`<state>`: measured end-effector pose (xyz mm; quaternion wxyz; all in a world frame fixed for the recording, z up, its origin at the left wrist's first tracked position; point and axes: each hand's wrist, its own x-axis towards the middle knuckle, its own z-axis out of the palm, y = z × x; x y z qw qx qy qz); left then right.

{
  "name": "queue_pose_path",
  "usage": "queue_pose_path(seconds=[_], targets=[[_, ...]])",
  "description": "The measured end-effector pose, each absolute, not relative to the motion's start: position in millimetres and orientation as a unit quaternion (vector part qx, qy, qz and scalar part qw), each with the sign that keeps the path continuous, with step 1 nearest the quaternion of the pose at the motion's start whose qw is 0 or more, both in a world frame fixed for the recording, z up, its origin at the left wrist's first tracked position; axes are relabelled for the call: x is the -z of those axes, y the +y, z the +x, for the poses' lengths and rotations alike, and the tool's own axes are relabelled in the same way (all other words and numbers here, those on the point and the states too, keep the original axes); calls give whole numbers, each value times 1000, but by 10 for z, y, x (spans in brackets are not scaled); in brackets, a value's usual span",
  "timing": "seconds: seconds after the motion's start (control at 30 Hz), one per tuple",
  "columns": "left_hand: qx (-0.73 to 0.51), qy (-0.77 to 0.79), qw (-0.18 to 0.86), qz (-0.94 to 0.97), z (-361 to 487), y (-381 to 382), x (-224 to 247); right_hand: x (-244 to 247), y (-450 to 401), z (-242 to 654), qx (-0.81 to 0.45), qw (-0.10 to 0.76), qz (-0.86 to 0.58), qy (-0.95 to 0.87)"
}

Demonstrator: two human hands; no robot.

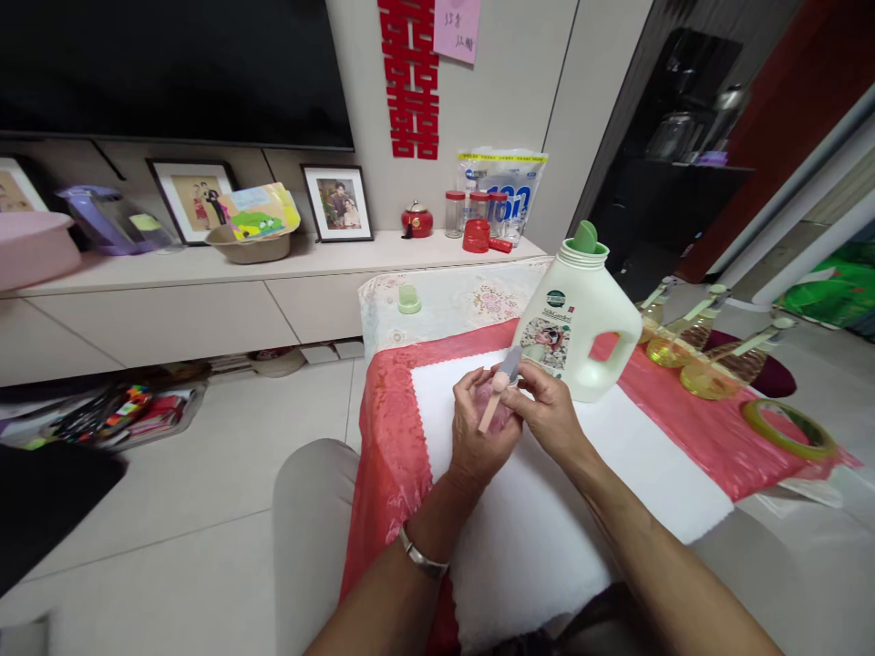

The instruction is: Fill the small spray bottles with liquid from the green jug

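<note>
Near the middle of the head view, my left hand (478, 442) is curled around a small pinkish clear object (502, 416), too small to identify. My right hand (547, 410) meets it from the right, its fingers pinched on a small tool (511, 363) with a grey blade-like end and a pale stick-like part. Both hands are above a white sheet (533, 528) on a red plastic cover (393, 410). Just behind my right hand stands a large pale green jug (581, 319), uncapped, with a green piece (585, 237) in its mouth.
A light green cap (408, 299) sits on the floral cloth (451, 310) behind. Several bottles with yellow liquid (711, 374) and a tape roll (788, 428) are at the right. Jars, framed photos and a basket (252, 244) line the cabinet (328, 262).
</note>
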<state>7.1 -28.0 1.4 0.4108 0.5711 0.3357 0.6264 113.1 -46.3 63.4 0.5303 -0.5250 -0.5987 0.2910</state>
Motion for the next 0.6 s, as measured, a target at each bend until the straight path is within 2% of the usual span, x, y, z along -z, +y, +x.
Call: queue_pose_path(seconds=[0.17,0.3,0.5,0.6], targets=[[-609,318,393,611,59,-267,63,-646,-552,1165,-251,550,-553,-574],[-538,311,416,664,58,-255,149,-768,-743,1392,-221,571,-572,-546],[-419,317,427,736,17,-297,155,-925,-1152,2002,-182,592,-612,-492],[-404,321,439,735,-3,-301,110,-890,-1296,2451,-141,593,-648,-457]])
